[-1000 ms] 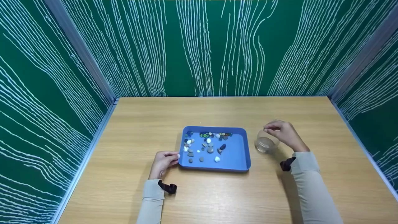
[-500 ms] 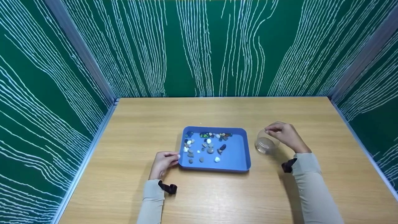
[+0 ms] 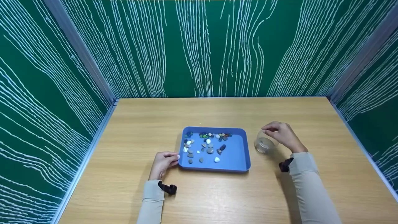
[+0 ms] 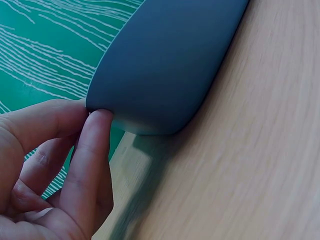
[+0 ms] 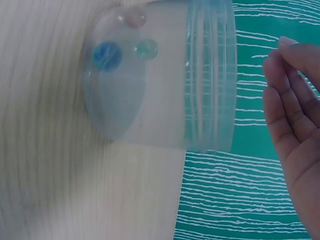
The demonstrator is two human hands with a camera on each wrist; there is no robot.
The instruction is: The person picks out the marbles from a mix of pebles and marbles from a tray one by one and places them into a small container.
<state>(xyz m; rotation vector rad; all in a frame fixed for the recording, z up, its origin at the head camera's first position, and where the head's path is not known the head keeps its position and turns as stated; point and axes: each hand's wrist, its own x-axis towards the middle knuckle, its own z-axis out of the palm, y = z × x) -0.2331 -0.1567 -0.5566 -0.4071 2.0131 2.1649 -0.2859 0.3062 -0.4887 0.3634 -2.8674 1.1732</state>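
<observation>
Gap btwn tray (image 3: 234, 155) & jar (image 3: 263, 146): passable | R hand (image 3: 284, 136) abv jar: blocks top

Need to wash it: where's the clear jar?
In the head view, the clear jar stands on the table, right of the blue tray, below the right hand.

I get a bright, even head view: mild glare on the table (image 3: 217, 200) at lower centre, soft shadows left of both sleeves (image 3: 314, 193). Left wrist shows the tray (image 4: 155, 65) dim; right wrist's hazy, jar (image 5: 160, 117) washed out.
</observation>
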